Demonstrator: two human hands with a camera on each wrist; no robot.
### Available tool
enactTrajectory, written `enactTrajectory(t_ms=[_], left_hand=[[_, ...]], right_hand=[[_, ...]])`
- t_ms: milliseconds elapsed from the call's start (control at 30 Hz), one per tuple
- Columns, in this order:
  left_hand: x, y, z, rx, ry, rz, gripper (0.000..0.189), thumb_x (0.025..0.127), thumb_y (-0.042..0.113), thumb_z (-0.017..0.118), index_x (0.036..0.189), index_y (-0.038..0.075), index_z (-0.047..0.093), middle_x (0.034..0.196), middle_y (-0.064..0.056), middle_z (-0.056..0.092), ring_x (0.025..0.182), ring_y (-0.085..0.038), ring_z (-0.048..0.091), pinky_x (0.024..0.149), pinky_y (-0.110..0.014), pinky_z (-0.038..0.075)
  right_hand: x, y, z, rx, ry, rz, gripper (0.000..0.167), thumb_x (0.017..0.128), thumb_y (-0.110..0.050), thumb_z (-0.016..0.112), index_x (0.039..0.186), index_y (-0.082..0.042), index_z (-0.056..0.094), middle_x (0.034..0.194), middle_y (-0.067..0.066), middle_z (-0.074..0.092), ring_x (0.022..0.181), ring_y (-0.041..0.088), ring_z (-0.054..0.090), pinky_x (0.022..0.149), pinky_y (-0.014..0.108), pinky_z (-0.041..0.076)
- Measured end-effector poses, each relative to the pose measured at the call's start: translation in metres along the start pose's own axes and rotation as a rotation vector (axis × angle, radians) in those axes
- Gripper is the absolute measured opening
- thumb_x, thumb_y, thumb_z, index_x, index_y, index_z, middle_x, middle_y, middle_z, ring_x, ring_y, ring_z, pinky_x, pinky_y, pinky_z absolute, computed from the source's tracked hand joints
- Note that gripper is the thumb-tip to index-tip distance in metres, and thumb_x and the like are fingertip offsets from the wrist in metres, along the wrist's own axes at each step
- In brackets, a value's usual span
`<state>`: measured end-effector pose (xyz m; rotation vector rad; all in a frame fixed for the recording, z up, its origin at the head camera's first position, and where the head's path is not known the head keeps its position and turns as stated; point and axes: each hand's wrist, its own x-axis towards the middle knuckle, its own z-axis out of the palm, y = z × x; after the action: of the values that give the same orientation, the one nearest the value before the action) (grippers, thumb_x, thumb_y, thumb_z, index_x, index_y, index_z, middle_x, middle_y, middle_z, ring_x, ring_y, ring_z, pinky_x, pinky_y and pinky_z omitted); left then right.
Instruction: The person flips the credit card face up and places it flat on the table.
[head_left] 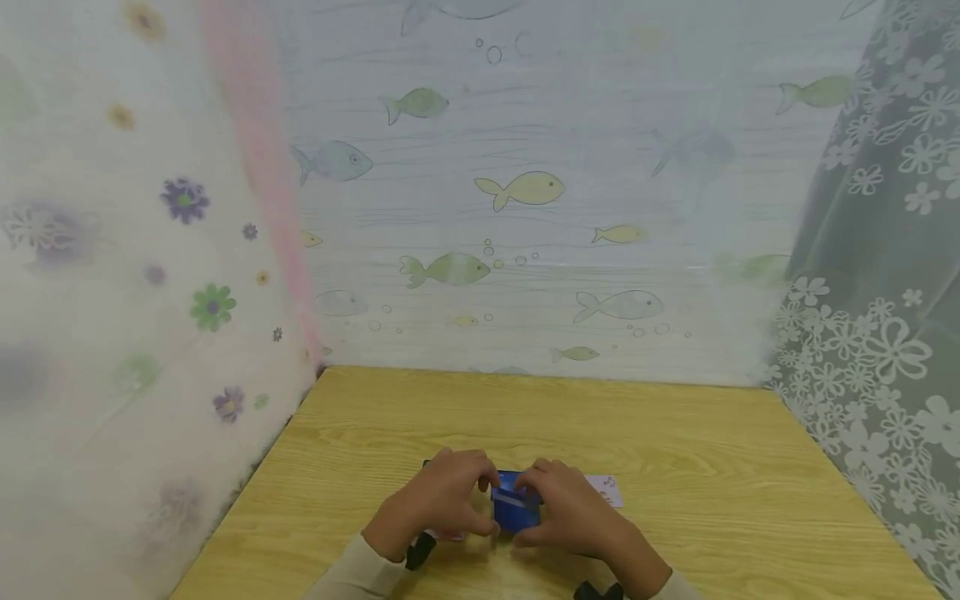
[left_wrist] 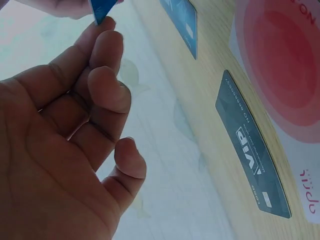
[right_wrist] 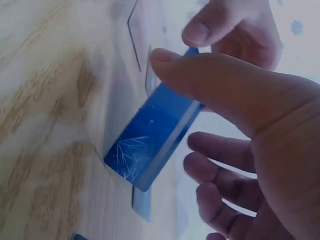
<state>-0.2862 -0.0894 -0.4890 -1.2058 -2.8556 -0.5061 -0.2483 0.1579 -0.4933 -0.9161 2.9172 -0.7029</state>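
Note:
A blue card [head_left: 516, 515] with a pale stripe along one long edge stands tilted between both hands, close over the table. My right hand [head_left: 570, 504] pinches it; in the right wrist view the right thumb [right_wrist: 185, 75] lies across its upper end, the lower fingers loosely bent and apart from it. My left hand [head_left: 446, 496] is at the card's left end, fingers loosely bent with a gap between thumb and index in the head view. In the left wrist view, its uppermost fingertip is right at the corner of the card [left_wrist: 101, 10].
A dark VIP card [left_wrist: 252, 150] lies on the wooden table [head_left: 675, 442], with another blue card [left_wrist: 182, 22] and a white card with red circles [left_wrist: 285, 65] beside it. A white card with red marks [head_left: 606, 490] lies right of the hands. Printed curtains surround the table.

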Motion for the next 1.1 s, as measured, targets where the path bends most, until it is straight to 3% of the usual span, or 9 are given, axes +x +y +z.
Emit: enactTrajectory(t_ms=[200,500,800,1100], left_hand=[[-0.001,0.001,-0.003,-0.035,0.041,0.026,0.044,0.080,0.055,0.084,0.112,0.027,0.071,0.098,0.013,0.064,0.080,0.002,0.051,0.079,-0.030,0.035],[0.000,0.002,-0.003,-0.058,0.081,0.067,0.046,0.081,0.056,0.083,0.114,0.028,0.071,0.100,0.009,0.067,0.085,-0.004,0.056,0.078,-0.031,0.035],[-0.001,0.001,-0.002,-0.066,0.067,0.058,0.069,0.078,0.073,0.076,0.125,0.024,0.070,0.108,0.007,0.065,0.091,-0.006,0.057,0.081,-0.032,0.037],[-0.002,-0.003,0.003,-0.063,0.034,0.055,0.074,0.075,0.076,0.076,0.130,0.027,0.066,0.114,0.010,0.063,0.096,-0.005,0.058,0.081,-0.031,0.039]], right_hand=[[0.000,-0.002,0.003,-0.004,0.058,-0.007,0.057,0.077,-0.054,0.087,0.123,-0.025,0.069,0.105,-0.013,0.058,0.098,0.010,0.057,0.082,0.038,0.046],[0.001,0.000,0.010,-0.015,0.117,-0.025,0.055,0.080,-0.054,0.085,0.124,-0.026,0.068,0.107,-0.015,0.059,0.097,0.008,0.056,0.082,0.036,0.046],[0.003,0.004,0.010,0.020,0.124,-0.034,0.058,0.083,-0.069,0.075,0.123,-0.028,0.067,0.106,-0.017,0.058,0.096,0.008,0.056,0.081,0.034,0.046],[0.003,0.004,0.007,0.143,0.124,-0.045,0.056,0.084,-0.059,0.080,0.125,-0.024,0.065,0.107,-0.014,0.064,0.094,0.010,0.061,0.078,0.029,0.050]])
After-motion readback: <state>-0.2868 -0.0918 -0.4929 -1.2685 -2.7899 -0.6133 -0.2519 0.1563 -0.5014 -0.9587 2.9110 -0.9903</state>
